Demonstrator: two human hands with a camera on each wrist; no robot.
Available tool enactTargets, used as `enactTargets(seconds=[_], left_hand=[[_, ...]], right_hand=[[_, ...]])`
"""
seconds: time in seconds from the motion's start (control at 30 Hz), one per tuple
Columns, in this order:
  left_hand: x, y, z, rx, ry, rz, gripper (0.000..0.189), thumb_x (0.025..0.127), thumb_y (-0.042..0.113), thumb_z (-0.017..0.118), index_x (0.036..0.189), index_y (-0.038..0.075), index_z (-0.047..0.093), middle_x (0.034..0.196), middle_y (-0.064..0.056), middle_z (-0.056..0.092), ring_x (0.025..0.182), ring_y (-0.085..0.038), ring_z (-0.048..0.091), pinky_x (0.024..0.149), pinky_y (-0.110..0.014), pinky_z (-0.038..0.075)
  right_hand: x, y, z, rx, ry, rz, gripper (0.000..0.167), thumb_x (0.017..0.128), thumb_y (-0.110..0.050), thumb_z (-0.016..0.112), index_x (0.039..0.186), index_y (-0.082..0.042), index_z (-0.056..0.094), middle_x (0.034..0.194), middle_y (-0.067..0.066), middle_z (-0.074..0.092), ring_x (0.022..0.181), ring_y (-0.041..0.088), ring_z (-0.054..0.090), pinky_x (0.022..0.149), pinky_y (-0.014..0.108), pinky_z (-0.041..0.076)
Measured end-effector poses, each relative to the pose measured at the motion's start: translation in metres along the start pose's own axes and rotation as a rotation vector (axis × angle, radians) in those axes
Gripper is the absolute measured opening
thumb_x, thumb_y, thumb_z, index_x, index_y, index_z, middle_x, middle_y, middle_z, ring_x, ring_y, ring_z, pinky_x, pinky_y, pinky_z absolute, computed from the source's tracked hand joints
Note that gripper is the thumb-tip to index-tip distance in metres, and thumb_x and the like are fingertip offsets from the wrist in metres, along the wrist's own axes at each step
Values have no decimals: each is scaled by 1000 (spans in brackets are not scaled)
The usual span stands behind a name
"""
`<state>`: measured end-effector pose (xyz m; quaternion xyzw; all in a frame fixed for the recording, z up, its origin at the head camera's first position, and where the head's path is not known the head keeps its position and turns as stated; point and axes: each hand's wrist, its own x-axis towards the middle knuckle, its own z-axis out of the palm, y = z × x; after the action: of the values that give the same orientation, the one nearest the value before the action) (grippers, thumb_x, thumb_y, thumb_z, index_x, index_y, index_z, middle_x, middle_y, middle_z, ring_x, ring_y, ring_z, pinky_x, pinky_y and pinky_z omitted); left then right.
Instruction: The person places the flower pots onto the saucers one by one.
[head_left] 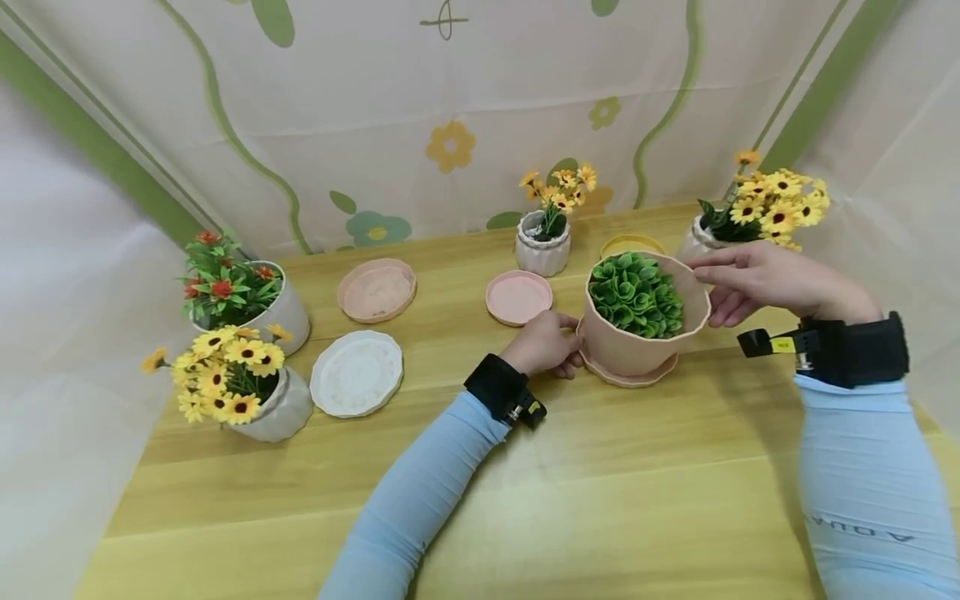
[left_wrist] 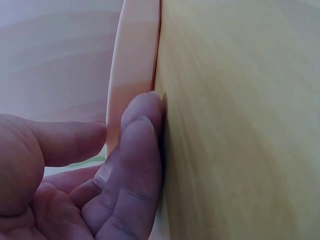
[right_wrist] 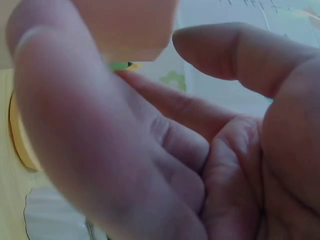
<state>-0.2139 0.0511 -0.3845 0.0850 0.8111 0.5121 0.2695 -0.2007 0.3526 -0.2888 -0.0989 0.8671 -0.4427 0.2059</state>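
Observation:
A peach flowerpot (head_left: 617, 340) with a bushy green plant (head_left: 637, 296) stands upright over a peach scalloped saucer (head_left: 628, 380), right of the table's middle. My left hand (head_left: 542, 343) pinches the saucer's left edge; in the left wrist view, the thumb lies against the peach rim (left_wrist: 134, 55) and the fingertips are down by the wood. At the pot's right side, my right hand (head_left: 772, 283) holds the rim between thumb and fingers. The right wrist view shows the pot's edge (right_wrist: 135, 30) between them. Whether the pot's base rests fully on the saucer is hidden.
Behind are a pink saucer (head_left: 519, 297), a small white pot (head_left: 543, 252), a yellow saucer (head_left: 632, 244) and yellow flowers (head_left: 780, 204). Leftward lie a peach saucer (head_left: 377, 290), a white saucer (head_left: 357, 373), a red-flowered pot (head_left: 285, 312) and a yellow-flowered pot (head_left: 281, 412).

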Motion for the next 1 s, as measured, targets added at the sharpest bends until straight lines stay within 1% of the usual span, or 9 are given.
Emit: enactTargets(seconds=[0.1, 0.2, 0.27, 0.4, 0.53, 0.63, 0.7, 0.9, 1.0], left_hand=[[-1, -2, 1, -5, 5, -10, 41, 101, 13, 59, 139, -1, 53, 71, -12, 70, 49, -17, 62, 46, -27, 55], [-1, -2, 0, 3, 5, -2, 42, 101, 15, 59, 140, 0, 53, 71, -11, 70, 49, -17, 63, 46, -27, 55], [0, -2, 0, 7, 8, 2, 42, 102, 15, 58, 140, 0, 53, 71, -11, 70, 49, -17, 63, 46, -28, 55], [2, -3, -1, 15, 11, 10, 41, 102, 15, 58, 140, 0, 53, 70, -11, 70, 49, -17, 63, 46, -28, 55], [3, -3, -1, 19, 4, 23, 42, 102, 15, 58, 141, 0, 52, 70, -10, 70, 49, -18, 63, 47, -28, 55], [4, -4, -1, 21, -6, 22, 42, 102, 15, 58, 141, 0, 52, 70, -10, 70, 49, -17, 63, 48, -29, 56], [4, -4, -1, 26, -9, 17, 42, 102, 15, 58, 141, 1, 52, 69, -10, 70, 49, -17, 63, 48, -29, 56], [4, -3, -2, 32, 4, 3, 42, 102, 15, 58, 141, 1, 53, 69, -9, 70, 49, -18, 63, 49, -30, 56], [4, -3, -1, 40, 1, -1, 42, 102, 16, 58, 141, 1, 52, 70, -8, 70, 50, -17, 63, 50, -29, 57]], right_hand=[[4, 0, 0, -24, 5, -19, 56, 107, -29, 47, 149, 7, 36, 83, 21, 68, 74, 34, 70, 66, 43, 61], [8, 2, 1, -47, 30, -45, 53, 107, -28, 48, 146, 7, 40, 79, 21, 68, 71, 34, 69, 64, 43, 60], [9, 4, 1, -57, 51, -58, 51, 106, -27, 49, 145, 6, 43, 80, 21, 68, 69, 33, 69, 63, 42, 60], [13, 6, 0, -87, 63, -86, 49, 106, -25, 49, 143, 7, 45, 83, 17, 69, 69, 31, 69, 62, 41, 60], [15, 9, 0, -82, 84, -88, 45, 106, -25, 51, 141, 4, 50, 80, 18, 68, 67, 31, 69, 62, 42, 60], [15, 11, 1, -66, 98, -86, 39, 105, -26, 52, 136, -3, 57, 78, 19, 68, 67, 31, 69, 62, 43, 60], [16, 13, 1, -52, 92, -93, 33, 105, -25, 52, 133, -8, 61, 79, 19, 68, 68, 31, 69, 63, 44, 60], [18, 16, 0, -33, 77, -117, 23, 105, -24, 52, 124, -24, 65, 80, 19, 68, 68, 32, 69, 63, 44, 60], [18, 17, -1, -37, 71, -126, 22, 105, -23, 51, 119, -32, 65, 78, 20, 67, 67, 31, 69, 63, 43, 60]])
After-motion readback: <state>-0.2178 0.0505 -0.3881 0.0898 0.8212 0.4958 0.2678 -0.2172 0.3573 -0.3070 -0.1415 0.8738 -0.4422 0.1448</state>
